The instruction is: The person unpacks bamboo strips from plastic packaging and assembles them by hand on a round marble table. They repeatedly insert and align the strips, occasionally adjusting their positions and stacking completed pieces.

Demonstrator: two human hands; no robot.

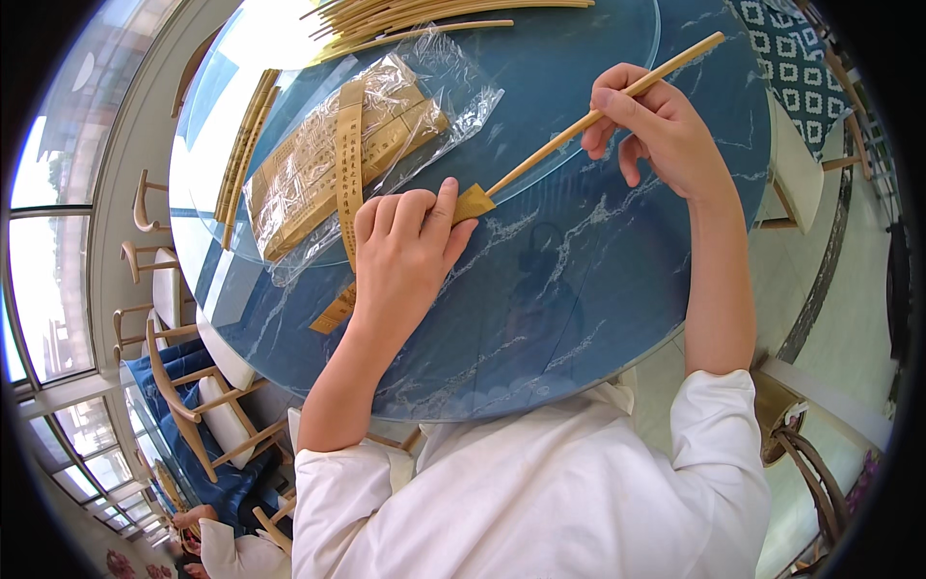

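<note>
My right hand [666,135] pinches a pale wooden chopstick [552,147] between thumb and fingers, its thick end pointing up and right. Whether a second chopstick lies against it I cannot tell. The thin end meets the mouth of a yellow-brown paper chopstick sleeve [475,204]; how far it reaches inside is unclear. Over that sleeve lies my left hand [400,256], thumb and forefinger closed on it near the mouth. The sleeve's other end shows past the wrist. Beside my left hand sits a stack of paper sleeves [299,188] in torn clear plastic, with a printed strip across it.
Loose wooden chopsticks [434,24] lie in a pile at the far side. Several sleeved chopsticks [248,159] rest left of the stack. The round blue marbled table [540,318] carries a glass turntable. Chairs [207,405] and another person's white sleeve [236,550] are at the lower left.
</note>
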